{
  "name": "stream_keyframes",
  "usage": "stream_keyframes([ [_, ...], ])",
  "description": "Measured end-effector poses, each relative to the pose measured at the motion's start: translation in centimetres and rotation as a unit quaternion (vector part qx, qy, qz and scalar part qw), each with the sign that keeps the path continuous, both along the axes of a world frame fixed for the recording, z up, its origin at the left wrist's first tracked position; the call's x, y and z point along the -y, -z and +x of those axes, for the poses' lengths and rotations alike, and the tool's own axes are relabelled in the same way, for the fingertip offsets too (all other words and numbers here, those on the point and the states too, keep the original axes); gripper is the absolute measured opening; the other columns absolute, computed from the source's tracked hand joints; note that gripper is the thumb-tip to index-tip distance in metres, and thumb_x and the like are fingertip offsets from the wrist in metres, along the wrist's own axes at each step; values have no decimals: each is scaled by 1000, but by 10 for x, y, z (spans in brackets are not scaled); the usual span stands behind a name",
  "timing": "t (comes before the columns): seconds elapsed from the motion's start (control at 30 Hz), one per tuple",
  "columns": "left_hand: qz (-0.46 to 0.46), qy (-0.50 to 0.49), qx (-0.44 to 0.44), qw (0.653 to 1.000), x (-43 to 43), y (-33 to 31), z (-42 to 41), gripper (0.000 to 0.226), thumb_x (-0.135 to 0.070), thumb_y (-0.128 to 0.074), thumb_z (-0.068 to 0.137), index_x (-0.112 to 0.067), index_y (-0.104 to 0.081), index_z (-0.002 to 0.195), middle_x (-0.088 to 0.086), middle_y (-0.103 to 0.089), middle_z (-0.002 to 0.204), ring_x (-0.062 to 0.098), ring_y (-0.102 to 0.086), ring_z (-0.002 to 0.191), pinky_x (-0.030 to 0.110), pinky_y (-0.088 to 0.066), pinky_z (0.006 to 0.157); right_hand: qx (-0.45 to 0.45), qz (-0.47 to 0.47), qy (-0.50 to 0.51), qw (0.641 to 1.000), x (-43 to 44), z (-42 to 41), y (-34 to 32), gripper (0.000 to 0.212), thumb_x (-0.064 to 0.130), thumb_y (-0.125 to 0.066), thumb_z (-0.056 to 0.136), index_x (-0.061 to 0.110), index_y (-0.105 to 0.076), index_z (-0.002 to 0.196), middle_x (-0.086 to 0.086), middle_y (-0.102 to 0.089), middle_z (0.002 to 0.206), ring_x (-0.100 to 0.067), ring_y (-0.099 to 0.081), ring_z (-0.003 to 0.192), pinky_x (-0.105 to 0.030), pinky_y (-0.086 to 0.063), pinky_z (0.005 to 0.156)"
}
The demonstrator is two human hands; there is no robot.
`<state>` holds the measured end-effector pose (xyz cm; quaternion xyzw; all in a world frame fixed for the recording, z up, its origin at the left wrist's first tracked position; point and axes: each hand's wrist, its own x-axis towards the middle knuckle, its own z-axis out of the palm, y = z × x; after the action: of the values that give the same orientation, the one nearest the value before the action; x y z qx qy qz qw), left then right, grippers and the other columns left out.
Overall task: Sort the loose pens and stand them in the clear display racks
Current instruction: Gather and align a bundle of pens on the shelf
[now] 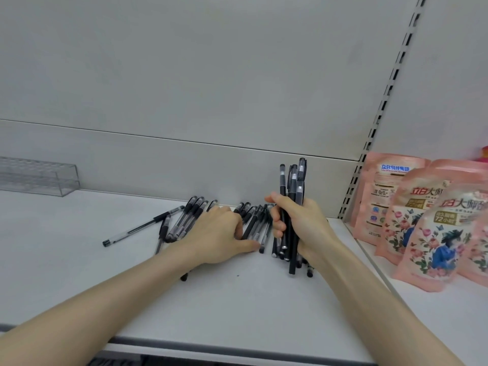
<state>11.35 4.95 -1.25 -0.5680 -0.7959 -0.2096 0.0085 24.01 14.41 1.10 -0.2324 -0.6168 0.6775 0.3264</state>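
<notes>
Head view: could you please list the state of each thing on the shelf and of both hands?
Rack: upright at far left, no pens visible in it.
Loose pens: lying in a pile on the shelf.
Stray pen: lying flat, left of the pile.
Bundle: upright, in the right hand's grip.
Left hand: palm down on the pile.
Right hand: closed round the bundle.
Pouches: standing, right side.

Shelf (79, 260) wide open on my left, bare from the front edge to the clear rack (39, 177) at the far-left back wall. Loose pens (184, 220) clog the middle under my left hand (219, 233). One stray pen (142, 225) angles out leftward. Pink pouches (427, 220) wall off the right, just beside my right hand (298, 225). Above: nothing, clear headroom.
</notes>
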Motion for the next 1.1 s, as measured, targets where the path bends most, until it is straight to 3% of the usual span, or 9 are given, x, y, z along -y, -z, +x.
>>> stream_keyframes([
  [0.2,-39,-42,115,992,2,-8,0,35,-44,-67,82,-19,-52,62,-6,-50,62,12,-47,65,27,-33,64,11,-5,11,1000,0,-1,1,21,14,-56,94,4,-57,76,-3,-50,57,-12,-43,43,-23,-42,43],
  [0.37,59,-69,160,983,13,-17,-7,35,-37,-56,91,-15,-51,64,-8,-45,48,3,-40,42,17,-30,44,8,-22,10,1000,0,0,2,20,16,-59,93,3,-60,78,-2,-48,59,-10,-41,45,-20,-38,41],
  [0.47,139,-2,268,953,16,-20,0,31,-33,-57,92,-15,-52,67,-7,-50,49,2,-36,35,16,-29,42,-8,-18,25,1000,2,0,0,21,21,-65,89,0,-60,84,-1,-48,55,-9,-39,44,-20,-35,39],
  [0.57,139,108,333,927,16,-18,15,24,-27,-60,91,-13,-57,72,-6,-55,52,3,-40,42,14,-31,45,-33,-7,46,998,2,1,-3,24,24,-70,85,2,-60,81,-2,-45,53,-10,-36,42,-20,-33,37],
  [0.67,94,157,327,927,14,-15,17,27,-29,-60,90,-8,-65,74,-3,-63,61,3,-49,51,11,-36,50,-33,16,68,997,0,3,-6,24,28,-67,87,8,-59,74,1,-42,52,-10,-37,43,-21,-35,42],
  [0.77,134,102,282,944,12,-17,9,41,-42,-52,91,-11,-67,68,-9,-62,58,7,-51,56,20,-41,55,-38,46,49,997,0,1,-5,32,30,-61,91,17,-61,62,-1,-55,61,-13,-52,57,-32,-46,66],
  [0.83,223,51,315,921,13,-22,2,42,-44,-47,92,-14,-65,69,-10,-59,58,3,-51,55,17,-39,55,-53,74,-9,996,6,1,-8,35,26,-56,94,17,-63,61,-4,-62,67,-17,-58,65,-36,-50,76],
  [0.93,288,83,373,878,17,-34,-6,43,-53,-46,90,-15,-66,86,-7,-65,77,4,-58,71,21,-45,63,-70,124,-77,987,22,-1,-8,28,20,-56,94,14,-58,67,-3,-57,65,-15,-56,63,-31,-51,72],
  [1.1,246,175,381,874,20,-51,4,44,-40,-60,85,-14,-57,120,3,-67,110,6,-63,97,14,-48,81,15,236,-116,965,35,-6,11,15,11,-63,89,12,-57,75,4,-58,64,-12,-57,65,-20,-48,69],
])
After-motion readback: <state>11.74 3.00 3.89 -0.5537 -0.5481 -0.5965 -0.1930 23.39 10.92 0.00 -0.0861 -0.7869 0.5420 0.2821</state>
